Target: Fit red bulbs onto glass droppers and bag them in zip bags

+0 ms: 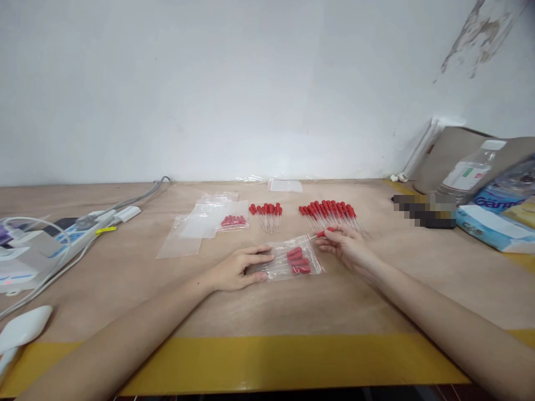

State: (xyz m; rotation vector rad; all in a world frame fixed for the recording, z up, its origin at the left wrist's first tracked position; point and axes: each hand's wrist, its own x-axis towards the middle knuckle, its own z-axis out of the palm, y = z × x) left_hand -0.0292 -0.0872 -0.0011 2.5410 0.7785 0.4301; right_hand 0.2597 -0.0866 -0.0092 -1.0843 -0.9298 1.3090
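Observation:
A clear zip-lock bag lies on the table with several red-bulbed droppers in it, bulbs toward its right end. My left hand grips the bag's left end, thumb and fingers apart along its edges. At the bag's right end, by the red-lined mouth, my right hand pinches a single dropper by its red bulb, the thin stem pointing left at the opening. Just beyond the right hand is a large row of droppers. A smaller group of droppers lies behind the bag.
Flat clear bags overlap at the left, beside a filled bag of red-bulbed droppers. A power strip with cables sits far left. At right are a dark object, a tissue pack and a plastic bottle.

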